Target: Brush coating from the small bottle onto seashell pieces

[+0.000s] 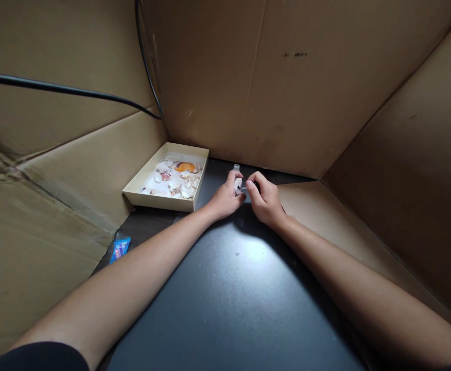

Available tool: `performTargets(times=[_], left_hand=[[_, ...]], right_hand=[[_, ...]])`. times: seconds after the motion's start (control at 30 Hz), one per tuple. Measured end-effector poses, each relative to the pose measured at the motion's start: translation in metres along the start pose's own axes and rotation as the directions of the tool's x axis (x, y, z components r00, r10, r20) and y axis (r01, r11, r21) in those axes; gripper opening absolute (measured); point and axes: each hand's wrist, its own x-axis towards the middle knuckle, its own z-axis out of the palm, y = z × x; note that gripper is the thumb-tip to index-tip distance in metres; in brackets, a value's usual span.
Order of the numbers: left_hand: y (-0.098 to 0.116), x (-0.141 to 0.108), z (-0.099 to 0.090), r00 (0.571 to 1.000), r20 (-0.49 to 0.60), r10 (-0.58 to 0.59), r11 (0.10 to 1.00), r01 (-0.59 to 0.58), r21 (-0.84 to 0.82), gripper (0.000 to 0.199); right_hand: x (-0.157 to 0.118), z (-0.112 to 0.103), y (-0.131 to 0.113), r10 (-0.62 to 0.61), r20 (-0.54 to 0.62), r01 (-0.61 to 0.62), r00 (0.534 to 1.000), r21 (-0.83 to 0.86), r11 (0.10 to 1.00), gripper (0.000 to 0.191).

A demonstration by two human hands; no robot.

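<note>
My left hand (227, 198) is closed around a small whitish, ridged piece with dark marks (238, 184), which looks like a seashell. Just beyond its fingers rises the clear neck of a little bottle (236, 167); whether the hand also touches the bottle I cannot tell. My right hand (263, 198) is close on the right, fingers pinched on a thin pale stick (244, 188) whose tip reaches the shell-like piece. The rest of the stick is hidden in the fingers. Both hands are above the far part of the dark grey table (218, 299).
A shallow cream box (159, 202) with several seashells, one of them orange (185, 167), stands at the back left. A blue wrapper (120, 248) lies near my left forearm. Cardboard walls (287, 103) enclose the table, and a black cable (74, 90) hangs at upper left.
</note>
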Motion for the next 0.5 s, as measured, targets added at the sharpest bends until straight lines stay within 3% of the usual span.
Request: performTargets(times=[0.5], left_hand=[[0.0,0.0005,-0.0001,1.0,0.008,-0.018,0.999,0.018,0.027,0.039]], right_hand=[[-0.0012,0.0004,0.0043,0.032,-0.01,-0.032,0.999,-0.026,0.999,0.021]])
